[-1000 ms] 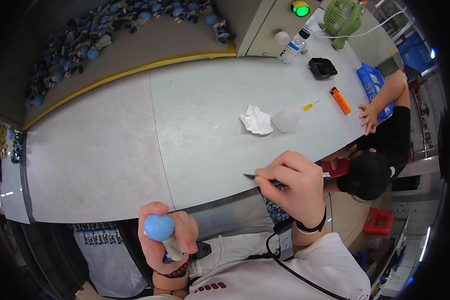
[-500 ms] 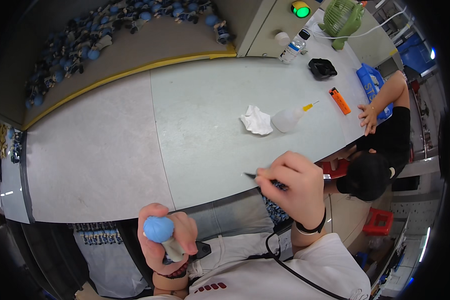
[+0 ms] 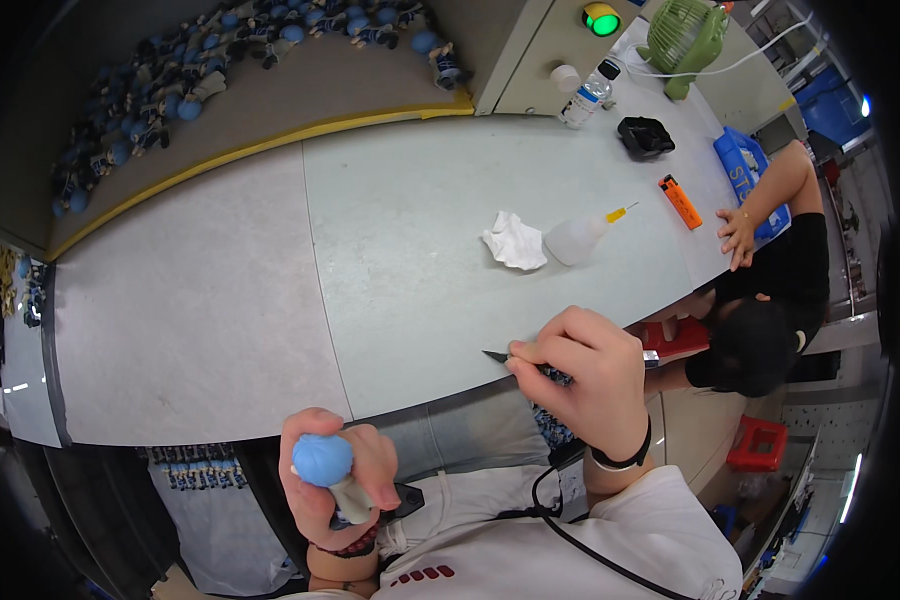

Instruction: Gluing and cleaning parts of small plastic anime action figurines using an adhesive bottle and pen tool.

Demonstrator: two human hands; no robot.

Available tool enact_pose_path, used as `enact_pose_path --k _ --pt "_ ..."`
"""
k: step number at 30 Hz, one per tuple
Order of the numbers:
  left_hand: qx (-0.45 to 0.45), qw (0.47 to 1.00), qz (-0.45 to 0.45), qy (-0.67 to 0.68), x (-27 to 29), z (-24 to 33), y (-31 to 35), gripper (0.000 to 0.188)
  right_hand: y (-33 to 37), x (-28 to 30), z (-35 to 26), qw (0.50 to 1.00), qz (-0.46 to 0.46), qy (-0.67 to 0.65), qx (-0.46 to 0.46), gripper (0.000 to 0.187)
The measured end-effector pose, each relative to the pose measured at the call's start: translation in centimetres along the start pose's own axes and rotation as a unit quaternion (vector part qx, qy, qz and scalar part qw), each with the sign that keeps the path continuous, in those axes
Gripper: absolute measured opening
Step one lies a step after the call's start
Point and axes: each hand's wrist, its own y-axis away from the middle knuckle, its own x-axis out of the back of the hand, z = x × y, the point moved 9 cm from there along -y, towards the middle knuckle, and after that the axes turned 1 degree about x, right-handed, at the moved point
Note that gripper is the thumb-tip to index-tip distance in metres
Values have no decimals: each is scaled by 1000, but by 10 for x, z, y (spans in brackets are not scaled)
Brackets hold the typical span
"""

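Note:
My left hand is closed around a small figurine with a round light blue head and a grey body, held low in front of my shirt. The fingers hide part of the figurine. My right hand pinches a craft knife with a dark, pointed blade, at the near edge of the table. The blade points left, apart from the figurine. Most of the knife's handle is covered by the hand.
On the table are crumpled white tissue, a needle-tipped squeeze bottle, an orange lighter-shaped thing, a black dish and a clear bottle. Many blue-headed figurines lie on the shelf. A co-worker's hand rests at right.
My right hand has shifted very slightly, and its blade now shows more clearly. The left hand with the figurine is nearly still. The co-worker's head has moved a little.

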Motion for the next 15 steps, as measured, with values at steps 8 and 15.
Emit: enact_pose_path --k 8,15 --pt "2 1000 0 0 -1 0 0 46 1 -1 -3 1000 -13 -9 -2 10" --pt "-3 1000 0 -14 -2 1 -1 47 0 -1 -1 1000 -4 1 1 10"
